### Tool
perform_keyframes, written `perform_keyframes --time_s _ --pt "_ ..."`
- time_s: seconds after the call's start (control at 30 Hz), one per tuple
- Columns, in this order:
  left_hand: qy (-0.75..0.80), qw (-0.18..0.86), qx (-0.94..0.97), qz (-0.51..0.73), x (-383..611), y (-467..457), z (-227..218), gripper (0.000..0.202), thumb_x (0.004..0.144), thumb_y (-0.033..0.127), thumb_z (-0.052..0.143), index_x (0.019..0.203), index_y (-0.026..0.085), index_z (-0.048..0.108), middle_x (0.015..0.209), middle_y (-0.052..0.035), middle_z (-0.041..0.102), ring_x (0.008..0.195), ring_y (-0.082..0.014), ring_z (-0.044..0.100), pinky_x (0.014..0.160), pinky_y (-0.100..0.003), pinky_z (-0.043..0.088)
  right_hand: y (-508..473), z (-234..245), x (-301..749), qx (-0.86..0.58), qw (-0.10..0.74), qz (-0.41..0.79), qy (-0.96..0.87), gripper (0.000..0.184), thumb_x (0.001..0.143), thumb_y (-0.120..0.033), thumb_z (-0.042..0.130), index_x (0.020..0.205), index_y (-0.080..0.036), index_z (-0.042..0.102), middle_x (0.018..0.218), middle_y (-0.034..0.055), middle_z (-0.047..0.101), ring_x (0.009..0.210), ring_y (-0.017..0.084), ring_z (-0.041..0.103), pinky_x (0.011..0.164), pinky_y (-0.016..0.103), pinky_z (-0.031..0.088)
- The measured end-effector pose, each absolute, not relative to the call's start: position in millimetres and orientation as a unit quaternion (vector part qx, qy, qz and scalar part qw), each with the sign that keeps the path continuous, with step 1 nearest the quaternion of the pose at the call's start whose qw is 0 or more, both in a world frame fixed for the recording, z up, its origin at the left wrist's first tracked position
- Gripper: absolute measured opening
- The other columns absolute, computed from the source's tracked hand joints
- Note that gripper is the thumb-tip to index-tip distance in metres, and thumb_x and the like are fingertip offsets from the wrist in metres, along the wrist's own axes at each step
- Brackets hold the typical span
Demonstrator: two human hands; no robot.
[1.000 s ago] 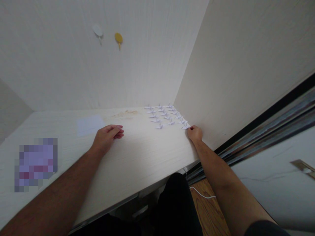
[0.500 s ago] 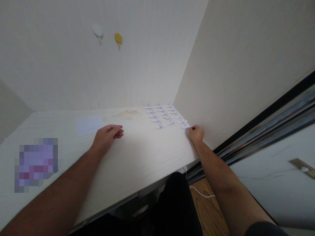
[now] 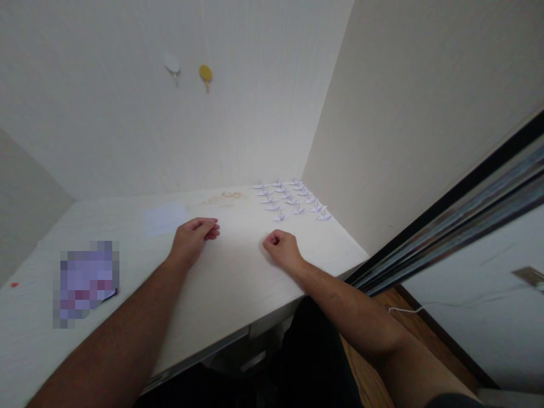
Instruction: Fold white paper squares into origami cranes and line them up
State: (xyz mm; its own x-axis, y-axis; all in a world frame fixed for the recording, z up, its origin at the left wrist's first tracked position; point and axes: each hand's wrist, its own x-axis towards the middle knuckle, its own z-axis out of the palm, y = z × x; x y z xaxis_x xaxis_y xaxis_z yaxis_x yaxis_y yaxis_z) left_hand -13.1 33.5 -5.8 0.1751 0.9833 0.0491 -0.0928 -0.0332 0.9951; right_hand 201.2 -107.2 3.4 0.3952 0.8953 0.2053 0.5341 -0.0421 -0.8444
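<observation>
Several white folded paper cranes (image 3: 290, 199) stand in rows on the white desk (image 3: 238, 272), in its far right corner. The nearest crane (image 3: 323, 217) on the right side sits close to the side wall. My right hand (image 3: 284, 248) rests over the desk in front of the rows, apart from them, its fingers curled closed with nothing showing in them. To the left, my left hand (image 3: 193, 239) is closed too, thumb against the curled fingers, and no object shows there. Just behind it lies a stack or sheet of white paper (image 3: 164, 219).
A blurred-out purple item (image 3: 87, 280) lies on the left of the desk, with a small red spot (image 3: 14, 285) beyond it. White (image 3: 172, 63) and yellow (image 3: 205, 73) hooks are on the back wall. A white cable (image 3: 406, 310) runs at lower right.
My right hand has let go of the nearest right-hand crane and moved left, toward the middle of the desk. The crane stays by the wall. My left hand has hardly moved.
</observation>
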Motion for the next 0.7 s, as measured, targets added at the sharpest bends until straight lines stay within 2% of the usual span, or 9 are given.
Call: perform_keyframes --time_s 0.17,0.5,0.63,0.7 --pt "0.416 0.566 0.497 0.51 -10 31 -2 0.03 0.066 0.036 0.074 0.082 0.012 0.07 0.072 -0.0058 0.069 0.061 -0.0134 0.063 0.059 -0.026 0.051 -91 -2 153 -0.675 0.417 0.224 -0.566 0.008 0.071 -0.024 0.062 0.066 -0.02 0.065 0.06 -0.0032 0.063 0.057 0.01 0.054 0.056 0.022 0.038" --pt "0.399 0.587 0.46 0.534 -11 29 -5 0.024 0.066 0.032 0.072 0.08 0.012 0.068 0.068 -0.0043 0.066 0.056 -0.0114 0.059 0.058 -0.027 0.047 -7 -6 119 -0.691 0.428 0.275 -0.514 0.006 0.069 -0.024 0.063 0.067 -0.019 0.065 0.063 -0.002 0.065 0.064 0.013 0.06 0.062 0.023 0.045" --pt "0.412 0.567 0.469 0.538 -12 29 -7 0.021 0.067 0.031 0.07 0.078 0.014 0.068 0.066 -0.0035 0.064 0.054 -0.0108 0.055 0.055 -0.027 0.043 1 -11 119 -0.636 0.493 0.302 -0.511 0.011 0.069 -0.03 0.064 0.07 -0.019 0.065 0.059 -0.0038 0.062 0.056 0.011 0.055 0.055 0.022 0.042" --pt "0.43 0.546 0.484 0.532 -13 30 -7 0.018 0.07 0.032 0.067 0.077 0.015 0.067 0.067 -0.0042 0.065 0.053 -0.0112 0.054 0.054 -0.027 0.042 -2 -11 122 -0.599 0.537 0.353 -0.477 0.014 0.067 -0.032 0.066 0.07 -0.019 0.063 0.053 -0.0056 0.057 0.048 0.01 0.048 0.048 0.021 0.037"
